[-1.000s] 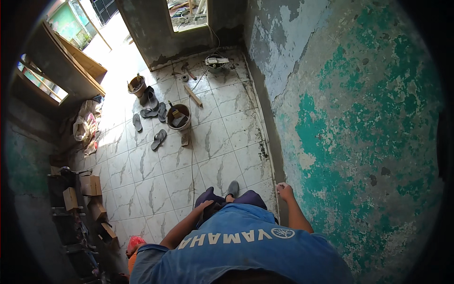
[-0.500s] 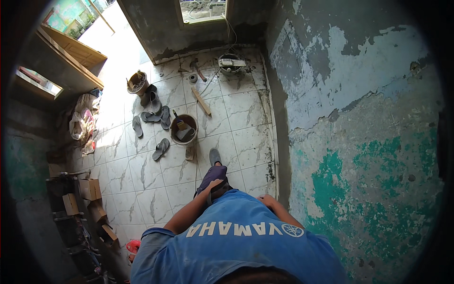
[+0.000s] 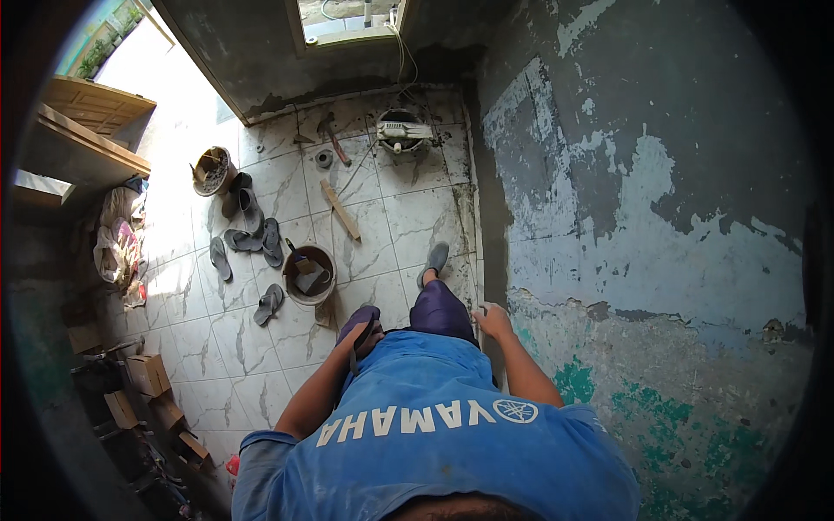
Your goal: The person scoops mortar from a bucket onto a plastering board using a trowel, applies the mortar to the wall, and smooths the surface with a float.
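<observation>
My left hand (image 3: 371, 335) hangs by my left thigh with its fingers curled, and a thin dark strip runs beside it; what it is I cannot make out. Beside my right thigh, near the wall's foot, is my right hand (image 3: 493, 320), its fingers loosely bent and apart with nothing visible in them. Ahead of me to the left, apart from both hands, a brown bucket (image 3: 325, 296) stands on the tiles. Inside it are a brush (image 3: 298, 258) and a grey block-like piece (image 3: 311, 276). My right foot in a grey shoe (image 3: 437, 257) is stepping forward.
A wood strip (image 3: 340, 211), a hammer (image 3: 334, 141) and a tape roll (image 3: 324, 159) lie ahead. Several sandals (image 3: 269, 304) and a second bucket (image 3: 228, 180) are left. A white-topped bucket (image 3: 403, 132) stands near the peeling wall (image 3: 599, 217). Cardboard boxes (image 3: 148, 375) sit far left.
I have stepped forward, so the floor things sit nearer and further left in view. My right leg has swung ahead, and my right hand has come forward beside the thigh.
</observation>
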Available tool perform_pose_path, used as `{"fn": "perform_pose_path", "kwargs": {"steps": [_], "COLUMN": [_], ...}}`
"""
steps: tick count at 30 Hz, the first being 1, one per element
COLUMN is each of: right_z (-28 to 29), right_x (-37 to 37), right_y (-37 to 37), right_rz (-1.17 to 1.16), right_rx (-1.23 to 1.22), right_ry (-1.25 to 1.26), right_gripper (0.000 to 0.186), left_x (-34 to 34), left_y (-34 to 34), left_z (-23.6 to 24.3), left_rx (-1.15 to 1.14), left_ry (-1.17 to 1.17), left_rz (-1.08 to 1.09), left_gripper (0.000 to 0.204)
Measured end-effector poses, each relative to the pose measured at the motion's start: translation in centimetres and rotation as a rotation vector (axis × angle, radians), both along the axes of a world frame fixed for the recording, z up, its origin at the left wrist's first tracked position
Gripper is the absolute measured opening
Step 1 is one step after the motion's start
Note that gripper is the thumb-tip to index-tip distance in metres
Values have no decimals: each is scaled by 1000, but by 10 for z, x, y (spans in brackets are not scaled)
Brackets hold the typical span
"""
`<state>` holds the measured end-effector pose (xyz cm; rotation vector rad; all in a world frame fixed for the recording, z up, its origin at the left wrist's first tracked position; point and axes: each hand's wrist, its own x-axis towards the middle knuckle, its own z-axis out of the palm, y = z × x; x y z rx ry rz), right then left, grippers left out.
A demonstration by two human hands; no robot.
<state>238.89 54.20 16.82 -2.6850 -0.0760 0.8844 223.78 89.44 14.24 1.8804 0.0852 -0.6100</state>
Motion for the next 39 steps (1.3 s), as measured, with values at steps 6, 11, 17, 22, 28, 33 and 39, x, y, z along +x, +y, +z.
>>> {"fn": "perform_pose_path", "kwargs": {"steps": [6,11,17,22,28,33,39], "right_z": [-53,-91,-85,-191,-394,-467,-514], "right_x": [165,338,516,602,672,725,733], "right_y": [-7,26,81,104,89,71,74], "right_rz": [163,241,560,835,1147,1271,1350], "right_rx": [-102,-213,-369,-565,-772,-974,-1032], "right_ry": [55,185,139,229,150,225,274], "right_gripper": [56,55,55,57,65,70,72], "left_x": [90,217,345,388,410,432,437], "left_y": [16,8,21,25,-9,-34,-17], "left_z": [-26,-25,31,-44,-216,-251,-273], "left_rx": [-15,13,-377,263,562,609,558], "left_ry": [195,228,492,256,681,988,1062], "left_rz": [289,512,120,372,295,-58,8], "left_gripper": [21,21,15,37,82,83,82]}}
